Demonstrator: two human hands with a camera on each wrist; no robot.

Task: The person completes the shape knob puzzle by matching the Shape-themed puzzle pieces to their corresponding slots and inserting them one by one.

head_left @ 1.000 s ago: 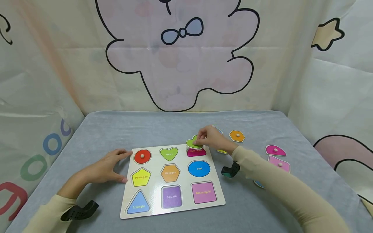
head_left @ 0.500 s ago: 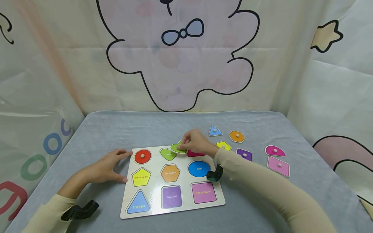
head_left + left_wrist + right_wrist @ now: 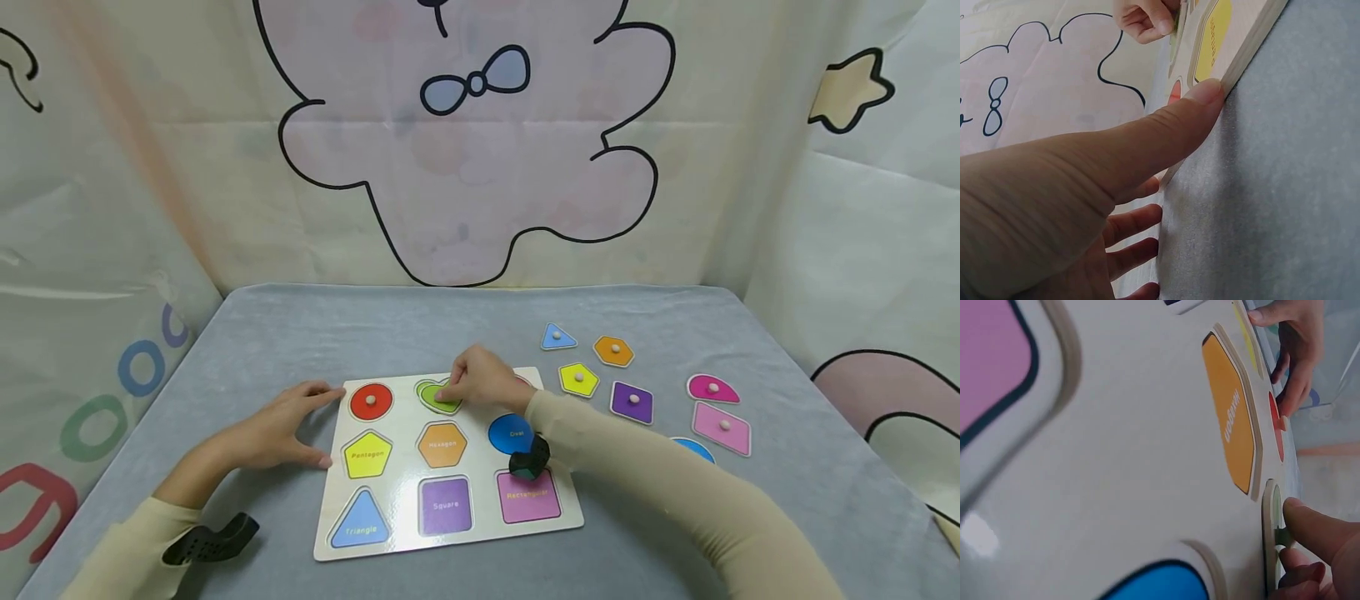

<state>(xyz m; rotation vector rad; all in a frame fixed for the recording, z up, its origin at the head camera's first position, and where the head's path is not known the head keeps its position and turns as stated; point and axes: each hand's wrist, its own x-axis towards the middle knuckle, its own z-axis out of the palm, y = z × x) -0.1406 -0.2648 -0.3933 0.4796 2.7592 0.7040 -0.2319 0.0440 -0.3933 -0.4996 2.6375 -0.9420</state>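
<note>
A white wooden shape puzzle board [image 3: 405, 467] lies on the cloth. My right hand [image 3: 487, 382] pinches the knob of a green heart puzzle piece [image 3: 433, 402] over the heart recess in the top row. In the right wrist view, thumb and fingers meet at the knob [image 3: 1283, 536], and the heart lies low on the board. At the board's left edge, my left hand [image 3: 277, 429] rests with fingers spread; its thumb touches the edge in the left wrist view. A red circle piece [image 3: 371, 402] with a knob sits in the top left recess.
Right of the board lie knobbed pieces: a blue triangle [image 3: 557, 337], orange hexagon [image 3: 613, 351], yellow pentagon [image 3: 578, 380], purple square [image 3: 632, 403], magenta half round [image 3: 712, 388] and pink rectangle [image 3: 722, 427]. A blue piece [image 3: 693, 450] is partly behind the right sleeve.
My right hand has carried the green heart piece left from above the half round recess and lowered it at the heart recess. The left hand has stayed at the board's edge.
</note>
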